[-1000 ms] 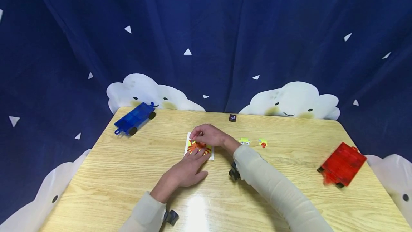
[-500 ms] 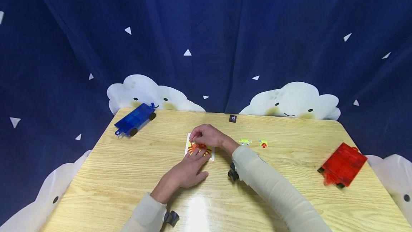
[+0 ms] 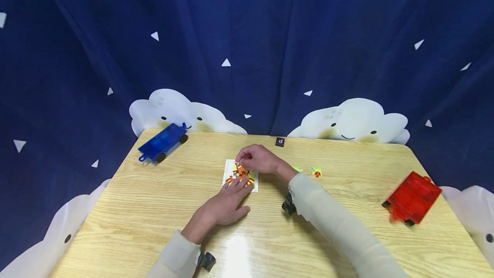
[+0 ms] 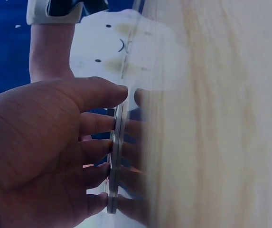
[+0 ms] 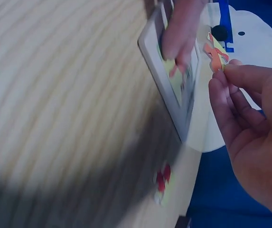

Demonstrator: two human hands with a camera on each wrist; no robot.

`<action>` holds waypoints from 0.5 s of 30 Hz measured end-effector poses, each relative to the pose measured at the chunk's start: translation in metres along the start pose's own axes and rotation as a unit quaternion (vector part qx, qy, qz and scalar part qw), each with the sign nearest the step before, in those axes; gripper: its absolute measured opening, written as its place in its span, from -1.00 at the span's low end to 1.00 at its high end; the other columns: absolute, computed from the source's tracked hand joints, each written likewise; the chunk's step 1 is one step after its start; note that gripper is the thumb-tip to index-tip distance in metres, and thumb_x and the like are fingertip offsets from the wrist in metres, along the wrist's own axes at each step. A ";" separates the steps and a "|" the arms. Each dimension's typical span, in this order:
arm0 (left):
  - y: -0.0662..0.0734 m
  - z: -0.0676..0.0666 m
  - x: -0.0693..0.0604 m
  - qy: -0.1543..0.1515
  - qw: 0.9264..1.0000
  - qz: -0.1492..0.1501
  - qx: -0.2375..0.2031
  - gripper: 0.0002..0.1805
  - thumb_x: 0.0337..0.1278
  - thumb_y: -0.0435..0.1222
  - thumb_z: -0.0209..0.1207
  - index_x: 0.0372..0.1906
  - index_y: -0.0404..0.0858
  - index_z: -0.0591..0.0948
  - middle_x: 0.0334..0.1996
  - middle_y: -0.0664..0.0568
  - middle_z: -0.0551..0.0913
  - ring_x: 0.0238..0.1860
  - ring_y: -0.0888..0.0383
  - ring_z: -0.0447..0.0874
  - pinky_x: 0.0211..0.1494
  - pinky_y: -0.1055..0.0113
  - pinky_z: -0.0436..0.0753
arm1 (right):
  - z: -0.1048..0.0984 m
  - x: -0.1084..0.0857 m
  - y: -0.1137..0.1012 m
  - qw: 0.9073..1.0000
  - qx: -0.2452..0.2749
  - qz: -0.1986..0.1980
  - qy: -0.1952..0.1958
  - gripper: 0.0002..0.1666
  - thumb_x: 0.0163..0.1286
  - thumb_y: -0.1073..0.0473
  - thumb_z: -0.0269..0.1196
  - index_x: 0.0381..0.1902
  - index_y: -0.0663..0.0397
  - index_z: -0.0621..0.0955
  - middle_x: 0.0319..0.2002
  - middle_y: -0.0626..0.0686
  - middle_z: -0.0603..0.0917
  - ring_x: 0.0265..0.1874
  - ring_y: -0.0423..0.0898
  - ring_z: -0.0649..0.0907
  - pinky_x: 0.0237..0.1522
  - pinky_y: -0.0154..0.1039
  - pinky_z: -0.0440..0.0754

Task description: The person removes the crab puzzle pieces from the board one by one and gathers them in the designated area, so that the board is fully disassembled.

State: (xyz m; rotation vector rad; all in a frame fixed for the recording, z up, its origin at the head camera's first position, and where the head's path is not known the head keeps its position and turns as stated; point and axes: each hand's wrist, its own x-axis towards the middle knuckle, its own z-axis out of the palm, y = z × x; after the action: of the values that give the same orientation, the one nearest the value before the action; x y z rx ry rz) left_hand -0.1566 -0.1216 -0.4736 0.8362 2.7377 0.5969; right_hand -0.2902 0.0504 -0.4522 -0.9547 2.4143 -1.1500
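Observation:
A white-framed puzzle board (image 3: 228, 167) with a red crab picture lies at the middle of the table. My left hand (image 3: 221, 208) rests its spread, nearly straight fingers on the board's lower part; the left wrist view has the fingertips on the board's edge (image 4: 113, 190). Between thumb and fingers my right hand (image 5: 254, 109) pinches a yellow and orange puzzle piece (image 5: 215, 56), raised off the board (image 5: 166, 90). In the head view the right hand (image 3: 262, 159) hovers over the board's upper right.
Two loose puzzle pieces lie right of the board, one (image 3: 316, 171) beside another (image 3: 297, 168) partly covered by the right arm. A blue toy wagon (image 3: 163, 141) stands at the back left, a red one (image 3: 413, 196) at the right. A small dark tile (image 3: 279, 142) lies at the back edge.
My right hand has moved slightly right and up from the board's upper left, with a piece now visible in its fingers. The left hand has stayed in place.

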 end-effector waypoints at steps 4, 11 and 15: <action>0.001 0.000 0.000 -0.001 1.000 0.001 -0.002 -0.31 0.47 -0.13 0.14 0.56 -0.30 0.30 0.59 -0.24 0.13 0.59 -0.24 -0.03 0.54 -0.22 0.07 | -0.010 -0.010 0.001 1.000 0.003 0.004 -0.005 -0.82 0.43 0.39 0.20 -0.15 0.20 0.73 -0.32 0.03 0.75 -0.38 -0.19 0.63 -0.26 -0.31 0.58; 0.002 0.000 0.000 -0.008 1.000 -0.003 0.006 -0.30 0.48 -0.11 0.13 0.58 -0.28 0.28 0.60 -0.20 0.12 0.59 -0.23 -0.03 0.55 -0.19 0.07 | -0.030 -0.030 0.007 1.000 -0.015 -0.008 -0.008 -0.83 0.44 0.38 0.21 -0.14 0.21 0.73 -0.33 0.00 0.73 -0.44 -0.17 0.58 -0.39 -0.31 0.53; 0.002 -0.001 0.000 -0.006 1.000 -0.003 0.007 -0.30 0.48 -0.12 0.13 0.58 -0.27 0.28 0.60 -0.20 0.13 0.59 -0.24 -0.02 0.55 -0.20 0.07 | -0.036 -0.042 0.012 1.000 -0.011 0.014 -0.018 -0.84 0.45 0.38 0.22 -0.15 0.19 0.73 -0.35 -0.01 0.71 -0.45 -0.15 0.58 -0.40 -0.30 0.53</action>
State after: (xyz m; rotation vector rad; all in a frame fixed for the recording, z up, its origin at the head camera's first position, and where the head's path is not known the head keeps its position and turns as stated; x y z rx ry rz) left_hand -0.1557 -0.1203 -0.4723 0.8316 2.7353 0.5687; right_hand -0.2828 0.1049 -0.4393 -0.9365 2.4077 -1.0897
